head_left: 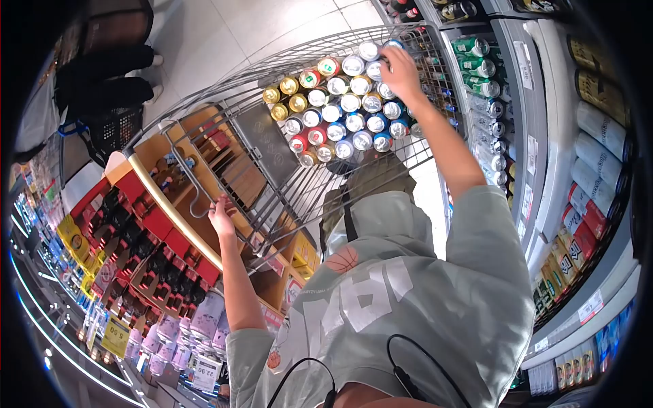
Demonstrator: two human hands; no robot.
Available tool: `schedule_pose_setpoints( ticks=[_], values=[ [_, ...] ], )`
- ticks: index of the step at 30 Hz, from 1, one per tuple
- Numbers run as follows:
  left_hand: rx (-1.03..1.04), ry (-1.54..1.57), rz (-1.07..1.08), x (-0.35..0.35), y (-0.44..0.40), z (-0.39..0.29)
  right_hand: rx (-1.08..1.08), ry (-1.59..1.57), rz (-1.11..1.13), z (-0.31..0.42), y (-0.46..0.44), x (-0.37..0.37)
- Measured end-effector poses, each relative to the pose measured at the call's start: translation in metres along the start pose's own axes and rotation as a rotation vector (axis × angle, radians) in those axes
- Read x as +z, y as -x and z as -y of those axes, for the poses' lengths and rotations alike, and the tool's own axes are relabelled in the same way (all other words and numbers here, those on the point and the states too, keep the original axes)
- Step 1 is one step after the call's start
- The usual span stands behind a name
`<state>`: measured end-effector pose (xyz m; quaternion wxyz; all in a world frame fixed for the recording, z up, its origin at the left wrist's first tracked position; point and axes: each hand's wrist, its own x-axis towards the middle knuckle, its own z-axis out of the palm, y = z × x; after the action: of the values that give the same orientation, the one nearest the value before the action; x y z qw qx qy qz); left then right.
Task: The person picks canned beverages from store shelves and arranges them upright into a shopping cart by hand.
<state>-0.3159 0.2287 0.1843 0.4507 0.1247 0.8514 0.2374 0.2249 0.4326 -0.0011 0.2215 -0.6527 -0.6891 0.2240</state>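
A wire shopping cart (435, 75) holds many beverage cans (350, 102), standing upright in close rows with silver, gold, red and blue sides. At the far right corner of these rows, my right hand (401, 73) has its fingers bent around a blue-rimmed can (392, 45), which they partly hide. My left hand (220, 216) grips the cart's wire side rail at the near left. A grey folding panel (262, 139) lies beside the gold cans inside the cart.
Shelves of canned drinks (479, 68) run along the right. On the left stands a wood and red display (163, 224) with dark bottles. Another person in dark trousers (109, 88) is at the upper left, near a black basket (117, 129). Pale tiled floor (224, 30) lies beyond the cart.
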Motion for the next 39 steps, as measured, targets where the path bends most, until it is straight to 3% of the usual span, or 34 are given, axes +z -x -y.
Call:
schedule_pose_setpoints(
  ticks=[3,7,10,13,27,39],
  values=[
    [0.006,-0.014,-0.019,0.005,0.004,-0.004,-0.107,0.156,0.300,-0.010,-0.054,0.044],
    [0.023,-0.040,-0.011,0.006,0.005,-0.007,-0.079,0.420,0.524,-0.025,-0.075,0.082],
    [0.033,-0.019,-0.018,0.005,0.007,-0.007,0.143,0.530,0.751,-0.007,-0.078,0.075],
    [0.030,0.024,-0.002,0.005,0.006,-0.006,-0.002,0.771,0.679,-0.002,-0.056,0.073],
    [0.034,-0.045,-0.031,0.009,0.011,-0.011,-0.085,0.459,0.476,-0.027,-0.026,0.056],
    [0.043,-0.043,-0.020,0.008,0.009,-0.009,-0.073,0.558,0.632,-0.038,-0.056,0.045]
  ],
)
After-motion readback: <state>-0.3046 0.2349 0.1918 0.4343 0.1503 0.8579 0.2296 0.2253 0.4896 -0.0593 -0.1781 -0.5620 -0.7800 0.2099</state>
